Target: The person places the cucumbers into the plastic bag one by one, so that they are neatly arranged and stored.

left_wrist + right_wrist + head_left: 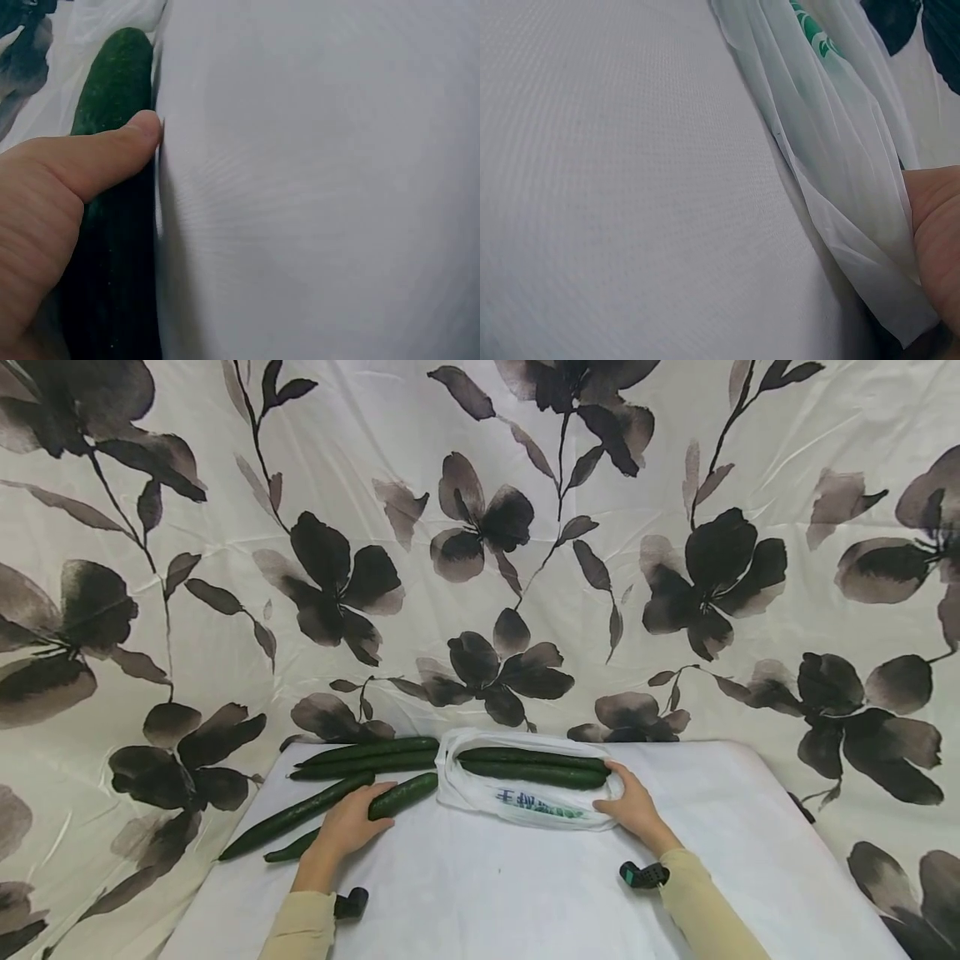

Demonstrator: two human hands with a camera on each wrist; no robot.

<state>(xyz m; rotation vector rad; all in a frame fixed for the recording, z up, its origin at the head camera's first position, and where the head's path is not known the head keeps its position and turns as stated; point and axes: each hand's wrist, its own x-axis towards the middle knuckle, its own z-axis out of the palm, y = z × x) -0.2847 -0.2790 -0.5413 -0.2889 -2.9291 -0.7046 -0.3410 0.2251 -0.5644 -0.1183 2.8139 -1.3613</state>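
Note:
My left hand [351,824] grips a long dark green cucumber [405,795], whose far end points at the bag. In the left wrist view the thumb [124,146] lies across that cucumber, while the other fingers are hidden. A white plastic bag [480,810] with printed lettering lies right of it, and two cucumbers [532,772] rest side by side in its opening. At the bag's right end my right hand [636,806] holds the plastic between thumb and fingers, by the cucumbers' tips. The right wrist view shows only part of this hand beside the bag's folds; its fingertips are hidden.
Two cucumbers [367,764] lie together at the table's back left, and another cucumber [300,814] slants beside my left hand. White cloth covers the table [480,893]. A floral curtain [480,610] hangs behind it.

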